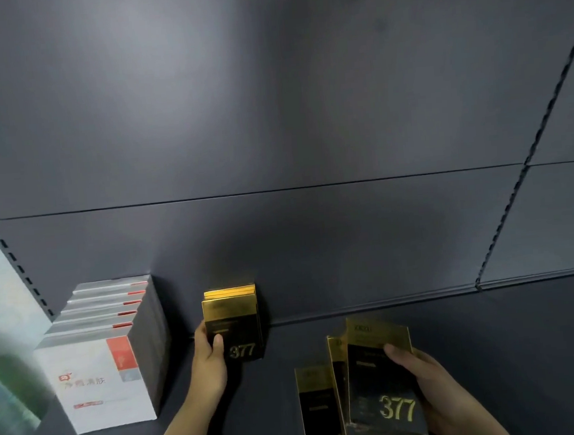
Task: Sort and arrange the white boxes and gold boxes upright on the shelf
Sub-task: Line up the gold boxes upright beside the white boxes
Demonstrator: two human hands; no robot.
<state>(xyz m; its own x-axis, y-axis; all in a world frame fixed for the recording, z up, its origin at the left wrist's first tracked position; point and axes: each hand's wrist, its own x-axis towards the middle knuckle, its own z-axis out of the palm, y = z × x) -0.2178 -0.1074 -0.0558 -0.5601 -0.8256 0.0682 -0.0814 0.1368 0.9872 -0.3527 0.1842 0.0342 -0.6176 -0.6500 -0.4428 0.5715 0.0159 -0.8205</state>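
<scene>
Nearest to us, at the lower right, our right hand [415,377] grips a gold box [380,378] by its right edge, thumb laid across the front and fingers curled behind, so that it tilts up off the dark grey shelf [512,343]. Its top is shiny gold and its lower part black, with "377" in large gold numerals; the small lettering near the top is too blurred to read. Just behind and to the left of it, two more loose gold boxes [317,410] overlap untidily, touching the held one. Farther in and to the left, our left hand [209,355] pinches the front box of a short row of standing gold boxes [231,302], thumb on its face beside another "377", fingers wrapped round its left edge. The row stands upright against the back panel [270,115]. Left of that hand, close but apart, a row of white boxes [100,376] stands upright; the front one bears a red panel, a small red logo and grey Chinese characters that we cannot read. Slotted uprights [545,118] border the panel, and a blurred green shape [4,394] fills the far left edge.
</scene>
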